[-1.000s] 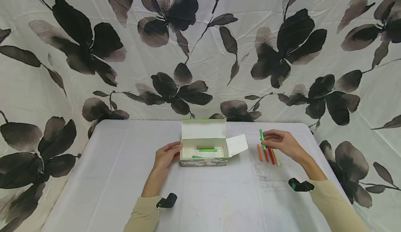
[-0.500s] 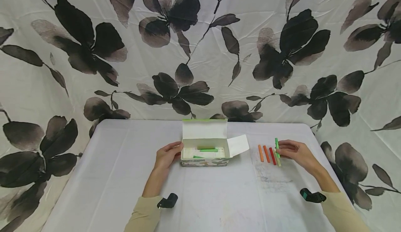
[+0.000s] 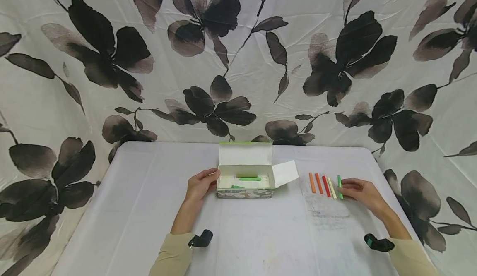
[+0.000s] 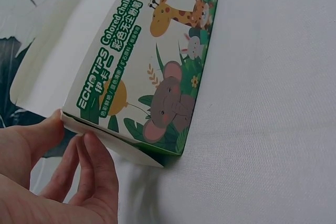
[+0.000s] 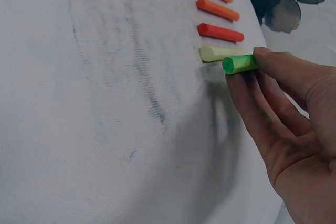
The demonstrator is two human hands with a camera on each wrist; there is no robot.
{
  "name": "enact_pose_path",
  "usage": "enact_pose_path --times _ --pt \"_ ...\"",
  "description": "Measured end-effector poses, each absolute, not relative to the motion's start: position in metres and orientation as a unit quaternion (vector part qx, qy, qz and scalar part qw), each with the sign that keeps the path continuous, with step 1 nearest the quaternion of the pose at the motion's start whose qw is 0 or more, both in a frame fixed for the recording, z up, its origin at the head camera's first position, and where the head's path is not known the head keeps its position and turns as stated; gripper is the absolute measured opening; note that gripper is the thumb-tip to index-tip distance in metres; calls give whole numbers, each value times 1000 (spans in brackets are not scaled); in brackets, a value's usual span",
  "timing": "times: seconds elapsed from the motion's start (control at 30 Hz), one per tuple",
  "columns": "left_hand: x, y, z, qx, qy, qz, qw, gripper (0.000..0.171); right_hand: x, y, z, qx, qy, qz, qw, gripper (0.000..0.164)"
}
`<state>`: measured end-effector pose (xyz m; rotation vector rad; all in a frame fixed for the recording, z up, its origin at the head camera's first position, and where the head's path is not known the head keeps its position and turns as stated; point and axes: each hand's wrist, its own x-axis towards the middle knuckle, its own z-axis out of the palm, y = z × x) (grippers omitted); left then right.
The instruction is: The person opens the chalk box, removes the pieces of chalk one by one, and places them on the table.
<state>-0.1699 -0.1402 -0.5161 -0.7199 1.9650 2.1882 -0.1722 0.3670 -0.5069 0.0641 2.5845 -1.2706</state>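
Left hand (image 3: 201, 186) pinches a white cardboard box (image 4: 144, 72) – "ECHOTiPS Colored chalk" – toward the far edge of the white-clothed table (image 3: 261, 234); right hand (image 3: 362, 193) pinches a green chalk stick (image 5: 239, 64).

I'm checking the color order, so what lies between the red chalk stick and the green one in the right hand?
A pale yellow chalk stick lies between the red stick and green stick; head and right wrist views show it.

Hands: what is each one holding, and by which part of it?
Right hand: the green chalk, pinched by its sides between thumb and fingers, one end sticking out. Left hand: the box, by the flap at its left end.
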Motion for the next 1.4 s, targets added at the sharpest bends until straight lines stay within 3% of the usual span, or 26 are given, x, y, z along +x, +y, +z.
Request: enact_pose_path --times 0.37,0.73,1.4 --pt "-170 -138 -508 -253 638 725 59 36 -171 361 -519 8 919 -383 89 47" --pt "-170 -136 -507 -254 638 725 62 36 -173 353 -506 -14 939 -341 48 32" --pt "-171 -137 -508 -249 638 726 61 39 -204 316 -453 -77 906 -413 59 38"
